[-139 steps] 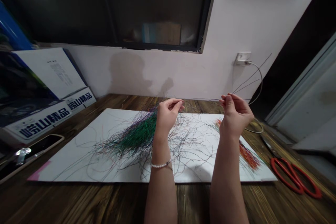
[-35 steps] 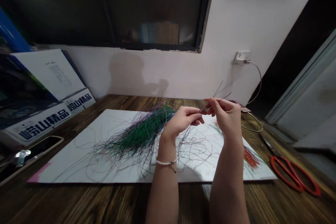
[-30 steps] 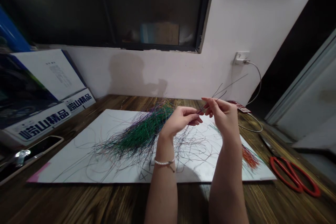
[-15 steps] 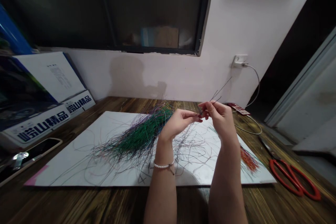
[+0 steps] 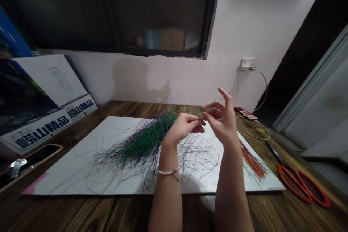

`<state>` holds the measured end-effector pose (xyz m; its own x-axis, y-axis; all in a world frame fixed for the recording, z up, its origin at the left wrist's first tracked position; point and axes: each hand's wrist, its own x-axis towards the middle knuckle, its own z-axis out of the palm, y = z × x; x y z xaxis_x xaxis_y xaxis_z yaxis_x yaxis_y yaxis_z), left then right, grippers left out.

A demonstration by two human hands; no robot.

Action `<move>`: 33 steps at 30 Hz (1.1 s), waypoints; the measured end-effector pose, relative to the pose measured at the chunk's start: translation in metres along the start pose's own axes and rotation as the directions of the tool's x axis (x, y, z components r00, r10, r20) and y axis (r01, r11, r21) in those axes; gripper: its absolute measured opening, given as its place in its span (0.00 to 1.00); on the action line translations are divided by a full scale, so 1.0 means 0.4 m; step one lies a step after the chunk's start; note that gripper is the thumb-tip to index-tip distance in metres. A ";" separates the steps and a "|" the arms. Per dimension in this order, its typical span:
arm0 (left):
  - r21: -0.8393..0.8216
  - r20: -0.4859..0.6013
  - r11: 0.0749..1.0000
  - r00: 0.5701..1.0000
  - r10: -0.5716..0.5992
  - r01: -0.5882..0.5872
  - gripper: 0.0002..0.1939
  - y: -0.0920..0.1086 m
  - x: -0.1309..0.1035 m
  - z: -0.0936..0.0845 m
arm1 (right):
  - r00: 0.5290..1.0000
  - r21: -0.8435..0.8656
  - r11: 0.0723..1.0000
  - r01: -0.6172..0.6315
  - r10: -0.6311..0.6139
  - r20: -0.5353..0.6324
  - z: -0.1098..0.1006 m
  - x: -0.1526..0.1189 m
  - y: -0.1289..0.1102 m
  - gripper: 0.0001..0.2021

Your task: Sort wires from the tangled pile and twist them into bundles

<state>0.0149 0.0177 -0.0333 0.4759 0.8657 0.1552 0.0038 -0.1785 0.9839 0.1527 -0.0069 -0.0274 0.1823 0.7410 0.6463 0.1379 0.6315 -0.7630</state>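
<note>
Above the white board (image 5: 89, 183) my left hand (image 5: 182, 129) pinches thin dark wires between thumb and fingertips. A pearl bracelet (image 5: 168, 172) circles that wrist. My right hand (image 5: 221, 119) is close beside it, index finger raised and fingers apart, the thumb by the pinched spot. The dark wires (image 5: 227, 93) run up and to the right past my right fingers. Under and left of my hands, a large bundle of green, purple and dark wires (image 5: 144, 139) lies on the board. Loose dark strands (image 5: 199, 157) spread beneath my hands.
Orange-red wires (image 5: 255, 163) lie at the board's right side. Red-handled scissors (image 5: 303, 185) are on the wooden table (image 5: 114, 212). A phone (image 5: 40, 157) and boxes (image 5: 67, 79) are at left. A white cable (image 5: 265, 87) hangs from the wall socket (image 5: 247, 64).
My right hand has loosened from its closed grip: the index finger now points up and the fingers are spread. The wires lean lower. My left hand keeps its pinch.
</note>
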 end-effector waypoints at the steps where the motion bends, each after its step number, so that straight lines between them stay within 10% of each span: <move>1: 0.005 -0.005 1.000 1.000 -0.003 0.003 0.09 -0.001 0.001 0.001 | 0.999 -0.017 1.000 0.014 -0.014 -0.029 0.003 0.000 -0.002 0.39; 10: 0.028 -0.031 1.000 1.000 0.004 -0.003 0.08 -0.001 0.000 0.001 | 0.966 -0.048 0.994 0.102 -0.110 -0.234 -0.001 0.003 -0.009 0.06; 33: -0.101 -0.057 0.982 0.987 0.153 -0.158 0.14 0.027 0.000 0.028 | 0.991 0.048 0.997 0.059 -0.053 -0.127 -0.006 0.002 0.001 0.06</move>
<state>0.0249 0.0106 -0.0239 0.4201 0.8535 0.3084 -0.1605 -0.2646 0.9509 0.1552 -0.0066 -0.0272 0.2965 0.6719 0.6787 0.1014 0.6845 -0.7220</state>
